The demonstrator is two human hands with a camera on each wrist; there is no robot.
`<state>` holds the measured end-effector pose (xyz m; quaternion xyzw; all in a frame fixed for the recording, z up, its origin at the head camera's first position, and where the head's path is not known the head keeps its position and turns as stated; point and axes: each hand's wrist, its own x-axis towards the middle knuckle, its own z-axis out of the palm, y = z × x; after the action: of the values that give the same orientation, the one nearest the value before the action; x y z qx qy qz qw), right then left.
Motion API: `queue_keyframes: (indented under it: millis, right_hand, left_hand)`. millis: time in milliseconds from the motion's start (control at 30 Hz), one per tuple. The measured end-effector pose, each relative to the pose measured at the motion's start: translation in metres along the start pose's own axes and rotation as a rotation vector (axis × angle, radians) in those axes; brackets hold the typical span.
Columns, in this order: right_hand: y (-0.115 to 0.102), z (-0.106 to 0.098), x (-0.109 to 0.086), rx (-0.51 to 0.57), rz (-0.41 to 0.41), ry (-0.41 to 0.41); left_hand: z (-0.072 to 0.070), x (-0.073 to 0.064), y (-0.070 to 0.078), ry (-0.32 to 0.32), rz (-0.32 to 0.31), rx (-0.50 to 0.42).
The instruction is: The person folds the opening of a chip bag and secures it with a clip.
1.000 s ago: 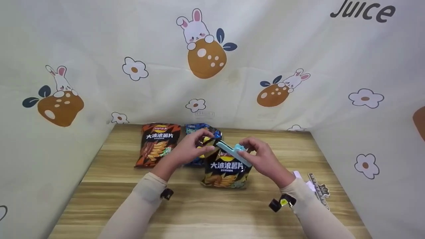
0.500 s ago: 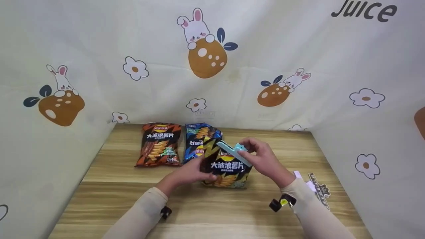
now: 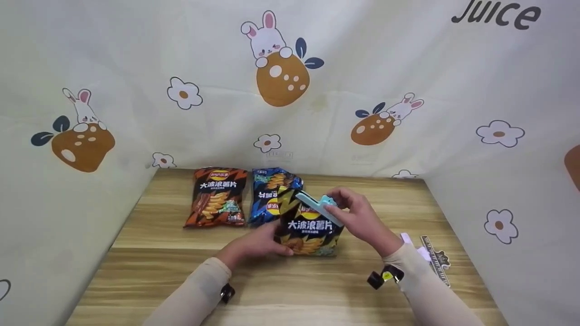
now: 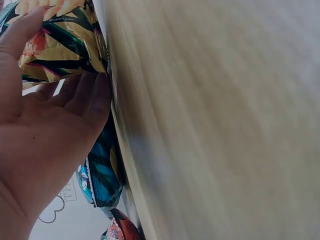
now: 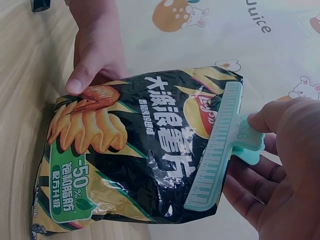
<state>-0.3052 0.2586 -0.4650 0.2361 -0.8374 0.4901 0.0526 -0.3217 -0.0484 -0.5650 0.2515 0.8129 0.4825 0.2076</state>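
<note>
A black and gold bag of potato chips [image 3: 312, 233] stands upright in the middle of the wooden table. Across its top lies a mint-green bag clip [image 5: 216, 150], slanting down to the right in the head view. My right hand [image 3: 358, 215] pinches the clip's handles between thumb and fingers. Low on the bag's left side, my left hand [image 3: 260, 240] holds it, thumb on the front and fingers behind. The left wrist view shows those fingertips [image 4: 102, 82] under the gold lower edge, close to the table.
Behind the left hand lies a blue bag of chips [image 3: 265, 197], and left of it a red and black one [image 3: 217, 197]. A lilac clip [image 3: 423, 251] and a black-and-white piano-keyboard clip [image 3: 437, 262] are near my right forearm. A printed curtain [image 3: 208, 131] walls the table.
My left hand has left the bag's top left corner, come down its left side and now grips it near the bottom. The right hand, clip and bag have stayed almost still.
</note>
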Motion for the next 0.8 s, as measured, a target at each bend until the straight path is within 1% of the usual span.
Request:
queue_keyframes:
  millis: [167,433,567,700,800]
  right_hand:
    - [0.0015,-0.0008,-0.0005,-0.010,-0.004,-0.025]
    - [0.0029,-0.0013,-0.0017,-0.016,0.005,-0.041]
    - [0.0045,-0.0008,-0.0017,-0.019,0.021,-0.047]
    - [0.0076,0.0003,-0.0028,-0.008,0.052,-0.076]
    - [0.0091,0.0008,-0.0037,-0.012,0.059,-0.079]
  left_hand:
    - [0.0004,-0.0002,0.0023,-0.023,-0.023,0.037]
    - [-0.0004,0.0008,0.0038,-0.032,-0.049,0.036]
    - [-0.0004,0.0011,0.0037,-0.034,-0.047,0.045]
    - [0.0000,-0.0005,0.0065,-0.037,-0.061,0.021]
    - [0.0006,-0.0019,0.0086,-0.041,-0.077,-0.003]
